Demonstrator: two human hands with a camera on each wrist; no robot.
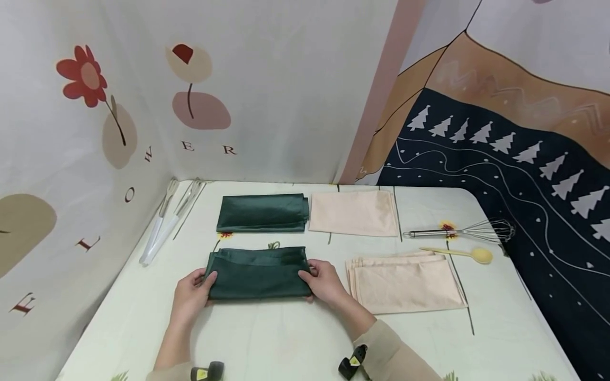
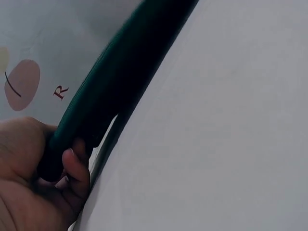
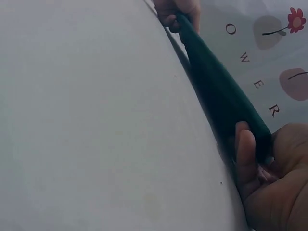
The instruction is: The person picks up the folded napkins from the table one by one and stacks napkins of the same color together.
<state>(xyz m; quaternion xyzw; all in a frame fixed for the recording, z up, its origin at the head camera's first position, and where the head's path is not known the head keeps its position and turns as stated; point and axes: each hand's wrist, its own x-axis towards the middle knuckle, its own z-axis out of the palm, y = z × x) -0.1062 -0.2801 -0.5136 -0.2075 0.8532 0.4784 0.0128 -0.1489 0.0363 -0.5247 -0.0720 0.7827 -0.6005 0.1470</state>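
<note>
A folded dark green cloth [image 1: 259,275] lies flat between my two hands in the head view. My left hand [image 1: 187,293] pinches its left end, thumb on top and fingers beneath. At the right end my right hand [image 1: 326,283] grips it the same way. In the left wrist view the cloth [image 2: 103,91] rises at a slant from the fingers, its near edge rounded by the fold. The right wrist view shows the cloth [image 3: 226,96] stretched from one hand to the other, close over the table.
Behind it lies another folded green cloth [image 1: 262,212], beside a folded pale pink cloth [image 1: 352,213]. A second pink cloth [image 1: 407,283] is to the right, near a whisk [image 1: 457,232] and a yellow spoon [image 1: 478,255]. White-handled utensils [image 1: 164,235] lie by the left wall.
</note>
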